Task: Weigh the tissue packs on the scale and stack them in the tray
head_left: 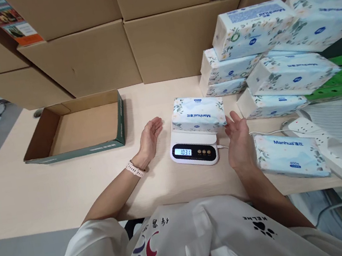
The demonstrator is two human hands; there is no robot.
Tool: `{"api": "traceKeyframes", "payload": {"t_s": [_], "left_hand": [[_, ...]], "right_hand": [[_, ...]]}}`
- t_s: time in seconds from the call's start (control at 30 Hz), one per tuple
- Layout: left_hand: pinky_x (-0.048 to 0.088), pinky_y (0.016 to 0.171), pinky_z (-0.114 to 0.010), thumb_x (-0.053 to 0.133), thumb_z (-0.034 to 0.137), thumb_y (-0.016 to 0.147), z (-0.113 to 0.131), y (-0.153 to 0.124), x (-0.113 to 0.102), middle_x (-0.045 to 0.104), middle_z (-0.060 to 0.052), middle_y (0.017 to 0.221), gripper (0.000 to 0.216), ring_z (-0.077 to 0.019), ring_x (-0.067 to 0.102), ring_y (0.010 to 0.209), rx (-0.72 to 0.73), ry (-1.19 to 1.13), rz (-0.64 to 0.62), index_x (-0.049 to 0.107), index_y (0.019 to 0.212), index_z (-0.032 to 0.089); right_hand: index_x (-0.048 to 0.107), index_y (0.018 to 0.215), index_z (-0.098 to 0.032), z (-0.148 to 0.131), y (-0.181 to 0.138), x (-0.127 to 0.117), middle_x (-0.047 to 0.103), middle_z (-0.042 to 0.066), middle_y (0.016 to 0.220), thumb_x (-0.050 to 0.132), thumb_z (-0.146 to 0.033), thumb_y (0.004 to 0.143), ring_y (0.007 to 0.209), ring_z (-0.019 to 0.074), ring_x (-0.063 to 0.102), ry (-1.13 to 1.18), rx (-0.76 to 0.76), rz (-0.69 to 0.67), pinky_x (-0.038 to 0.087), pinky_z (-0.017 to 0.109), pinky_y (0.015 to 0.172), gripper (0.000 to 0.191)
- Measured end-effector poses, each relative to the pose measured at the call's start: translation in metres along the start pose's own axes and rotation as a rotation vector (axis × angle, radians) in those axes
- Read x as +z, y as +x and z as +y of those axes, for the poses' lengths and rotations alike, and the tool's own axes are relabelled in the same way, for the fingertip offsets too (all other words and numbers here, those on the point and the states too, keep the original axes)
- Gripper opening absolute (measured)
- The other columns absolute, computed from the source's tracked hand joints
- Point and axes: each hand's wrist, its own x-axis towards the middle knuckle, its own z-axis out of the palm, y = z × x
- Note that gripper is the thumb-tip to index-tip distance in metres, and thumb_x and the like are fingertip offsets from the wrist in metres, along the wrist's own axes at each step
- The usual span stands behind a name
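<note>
Taking the scale (194, 154) as the clock's centre, with twelve at the wall of boxes (182, 40), the tissue pack (197, 114) lies across its platform toward one o'clock, its end at three o'clock seemingly reaching past the scale's edge. The left hand (149, 140) stands off at ten o'clock, empty, fingers extended side by side. The right hand (238, 140) is at three o'clock, fingers loosely spread and gripping nothing; whether its fingertips touch the pack's near corner cannot be told. The display (183, 152) is lit and shows digits resembling 1031; any decimal point is too small to confirm. Assessment: a sound reading calls for both hands fully off the pack, the pack centred and unsupported, and the figure settled before being accepted. The cord (222, 147) leaving at three o'clock should not be tugged. The stacked packs (292, 74) at two o'clock stand apart from the scale and should be kept so.
</note>
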Motion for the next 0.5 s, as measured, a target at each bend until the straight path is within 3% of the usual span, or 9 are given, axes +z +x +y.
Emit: {"api": "traceKeyframes", "payload": {"t_s": [0.2, 0.37, 0.5], "left_hand": [[0.042, 0.139, -0.043, 0.054, 0.04, 0.106, -0.004, 0.003, -0.003, 0.072, -0.018, 0.156, 0.036, -0.0275, 0.064, 0.155, 0.018, 0.008, -0.024, 0.073, 0.123, 0.015], [0.041, 0.139, -0.042, 0.053, 0.044, 0.106, -0.006, 0.004, -0.003, 0.072, -0.02, 0.156, 0.039, -0.0278, 0.063, 0.156, 0.032, 0.028, -0.029, 0.073, 0.124, 0.015], [0.04, 0.14, -0.043, 0.053, 0.047, 0.106, -0.007, 0.005, -0.003, 0.072, -0.02, 0.155, 0.041, -0.0289, 0.063, 0.157, 0.041, 0.036, -0.037, 0.073, 0.124, 0.016]], "right_hand": [[0.06, 0.162, -0.027, 0.008, 0.005, -0.002, 0.062, 0.012, 0.169, 0.046, -0.084, 0.102, 0.169, 0.0283, 0.047, 0.0, -0.043, -0.002, 0.027, 0.059, 0.144, 0.084], [0.062, 0.16, -0.028, 0.011, 0.008, -0.001, 0.063, 0.012, 0.168, 0.049, -0.081, 0.101, 0.162, 0.0297, 0.055, 0.003, -0.024, 0.013, 0.036, 0.06, 0.141, 0.08], [0.056, 0.167, -0.026, 0.016, 0.011, -0.003, 0.063, 0.014, 0.168, 0.047, -0.085, 0.099, 0.158, 0.031, 0.06, -0.063, 0.009, 0.013, 0.041, 0.06, 0.138, 0.09]]}}
